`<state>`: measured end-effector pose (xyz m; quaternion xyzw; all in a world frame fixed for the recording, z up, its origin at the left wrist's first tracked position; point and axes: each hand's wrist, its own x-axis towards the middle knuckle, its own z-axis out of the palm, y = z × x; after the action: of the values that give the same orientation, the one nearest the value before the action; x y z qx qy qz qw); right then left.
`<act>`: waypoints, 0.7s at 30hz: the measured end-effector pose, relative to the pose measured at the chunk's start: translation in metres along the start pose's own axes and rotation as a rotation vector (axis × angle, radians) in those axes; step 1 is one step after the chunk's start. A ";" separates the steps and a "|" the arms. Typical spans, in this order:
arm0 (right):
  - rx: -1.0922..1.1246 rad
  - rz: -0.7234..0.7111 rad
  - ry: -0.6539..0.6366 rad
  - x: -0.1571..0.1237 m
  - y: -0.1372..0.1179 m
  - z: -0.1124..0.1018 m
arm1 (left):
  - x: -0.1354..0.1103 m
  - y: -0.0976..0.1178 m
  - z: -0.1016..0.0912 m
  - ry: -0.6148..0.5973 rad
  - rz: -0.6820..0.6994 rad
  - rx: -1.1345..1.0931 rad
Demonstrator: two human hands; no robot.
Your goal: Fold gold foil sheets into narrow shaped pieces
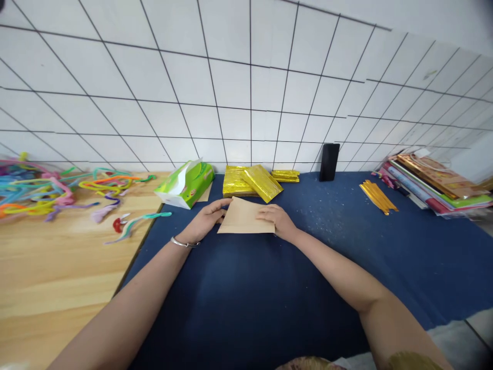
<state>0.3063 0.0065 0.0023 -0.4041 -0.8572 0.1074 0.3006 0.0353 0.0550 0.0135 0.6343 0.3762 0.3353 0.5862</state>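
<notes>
A tan paper sheet (245, 218) lies flat on the dark blue cloth (246, 288) in front of me. My left hand (206, 218), with a silver bracelet on its wrist, rests on the sheet's left edge with its fingers curled over it. My right hand (278, 218) presses down on the sheet's right side, fingers laid flat on the paper. Just beyond the sheet lie stacks of shiny gold foil paper (251, 181).
A green tissue box (185, 184) stands left of the foil. Colourful pipe cleaners (50, 187) are strewn over the wooden table (57, 267) at left. A black phone (329, 162) leans on the tiled wall. Thin gold strips (378, 196) and stacked books (435, 187) lie at right.
</notes>
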 end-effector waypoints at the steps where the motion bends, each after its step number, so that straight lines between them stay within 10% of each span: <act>1: 0.019 0.034 0.032 0.000 0.002 -0.001 | 0.000 0.000 -0.004 -0.038 -0.005 0.003; 10: 0.133 0.044 -0.003 0.003 0.001 -0.007 | 0.002 -0.002 -0.017 -0.257 0.236 0.493; 21: 0.035 0.139 -0.034 -0.001 -0.010 -0.004 | 0.000 0.003 -0.010 -0.159 0.184 0.369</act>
<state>0.3033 -0.0011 0.0094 -0.4556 -0.8300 0.1498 0.2848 0.0271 0.0599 0.0175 0.7870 0.3242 0.2619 0.4548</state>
